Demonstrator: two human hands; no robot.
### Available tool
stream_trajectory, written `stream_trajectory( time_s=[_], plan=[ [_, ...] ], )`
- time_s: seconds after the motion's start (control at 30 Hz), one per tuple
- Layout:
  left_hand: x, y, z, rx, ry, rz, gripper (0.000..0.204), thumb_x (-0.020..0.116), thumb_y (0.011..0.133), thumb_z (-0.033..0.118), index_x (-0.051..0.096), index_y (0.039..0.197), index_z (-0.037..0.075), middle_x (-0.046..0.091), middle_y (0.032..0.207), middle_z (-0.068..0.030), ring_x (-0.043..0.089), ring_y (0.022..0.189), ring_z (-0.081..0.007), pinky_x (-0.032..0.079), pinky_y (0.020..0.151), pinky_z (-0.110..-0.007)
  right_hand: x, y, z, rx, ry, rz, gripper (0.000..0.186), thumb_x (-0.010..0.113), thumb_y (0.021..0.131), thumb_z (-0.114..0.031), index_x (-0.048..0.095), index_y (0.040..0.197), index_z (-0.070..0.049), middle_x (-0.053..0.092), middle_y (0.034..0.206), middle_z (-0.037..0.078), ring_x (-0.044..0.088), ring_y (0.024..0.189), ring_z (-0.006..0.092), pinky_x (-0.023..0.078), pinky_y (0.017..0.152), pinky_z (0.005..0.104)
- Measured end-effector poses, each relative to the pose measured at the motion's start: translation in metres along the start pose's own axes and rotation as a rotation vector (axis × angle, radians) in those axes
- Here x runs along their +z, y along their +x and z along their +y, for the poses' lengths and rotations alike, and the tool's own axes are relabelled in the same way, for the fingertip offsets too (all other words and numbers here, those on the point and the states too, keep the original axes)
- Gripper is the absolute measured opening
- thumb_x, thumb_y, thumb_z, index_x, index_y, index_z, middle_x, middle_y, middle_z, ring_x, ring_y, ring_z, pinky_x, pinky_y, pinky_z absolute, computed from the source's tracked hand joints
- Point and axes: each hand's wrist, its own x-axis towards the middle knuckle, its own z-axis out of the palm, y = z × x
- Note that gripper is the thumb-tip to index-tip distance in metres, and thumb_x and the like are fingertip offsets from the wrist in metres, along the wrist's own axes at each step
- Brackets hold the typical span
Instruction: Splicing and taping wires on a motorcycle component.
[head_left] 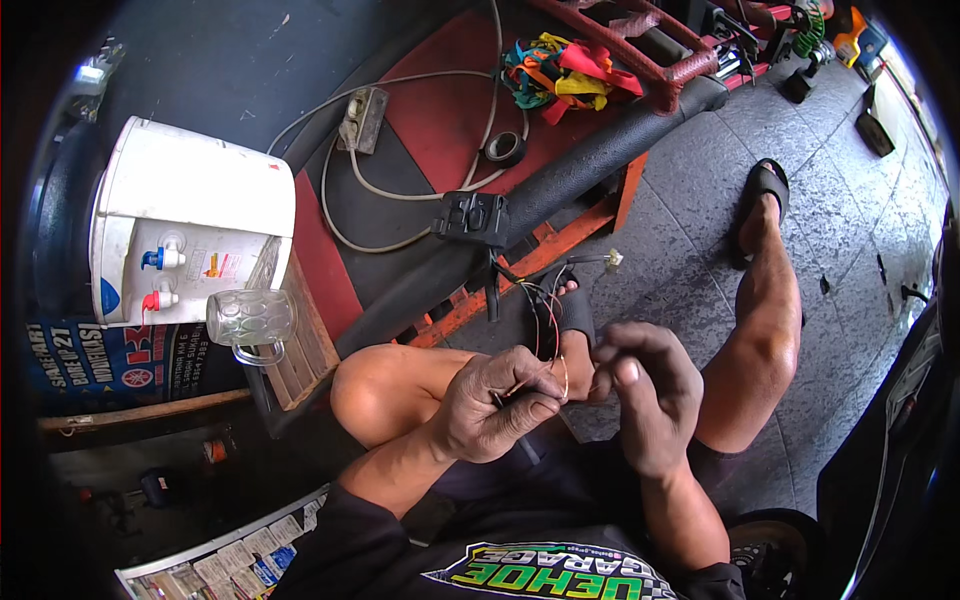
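Soft and thin, held by a pinch

The wires ran from under the switch to the left hand, whose thumb and finger pinched them. The right hand was half open — whether it held a wire, I could not tell. In my judgement, the wires were light, flexible and easy to break; the coated part seemed safer to grip. Counted: one switch, one mug, two taps.

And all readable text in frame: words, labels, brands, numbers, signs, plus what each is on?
Wording not copied here; where it stands:
Black shirt: large green and white lettering, legible.
Dark blue banner: white and red lettering, partly legible.
White water dispenser: label by the taps, too small.
Pale labels, lower left: too small.
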Motion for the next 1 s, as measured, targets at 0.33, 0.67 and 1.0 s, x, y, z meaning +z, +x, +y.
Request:
stream_trajectory(
  time_s=[0.33,0.67,1.0],
  plan=[
    [0.002,0.000,-0.003,0.109,0.112,-0.033,0.007,0.062,0.096,0.007,0.058,0.099,0.002,0.065,0.086,-0.0058,0.058,0.073,-0.0103,0.047,0.069,-0.025,-0.001,-0.003,-0.005,-0.586,-0.493,-0.209,0.036,0.078,0.072,0.005,0.063,0.105,0.003,0.064,0.094,0.013,0.064,0.080,0.0212,0.051,0.073,0.0314],
    [0.002,-0.007,-0.006,-0.027,-0.330,0.006,0.011,0.062,0.098,0.013,0.060,0.100,0.002,0.063,0.089,-0.0022,0.056,0.078,-0.0079,0.045,0.073,-0.024,0.010,-0.011,0.001,-0.691,-0.403,-0.133,0.023,0.068,0.077,0.008,0.063,0.100,0.004,0.063,0.091,0.012,0.063,0.079,0.0205,0.051,0.073,0.0316],
    [0.003,-0.004,-0.006,-0.016,-0.449,-0.023,0.013,0.063,0.098,0.015,0.061,0.102,0.003,0.065,0.094,-0.0058,0.058,0.089,-0.0102,0.046,0.080,-0.025,0.010,0.002,-0.005,0.135,0.169,-0.155,0.022,0.066,0.096,-0.017,0.066,0.099,0.004,0.062,0.080,0.005,0.058,0.063,0.0106,0.049,0.057,0.0234]
  ],
)
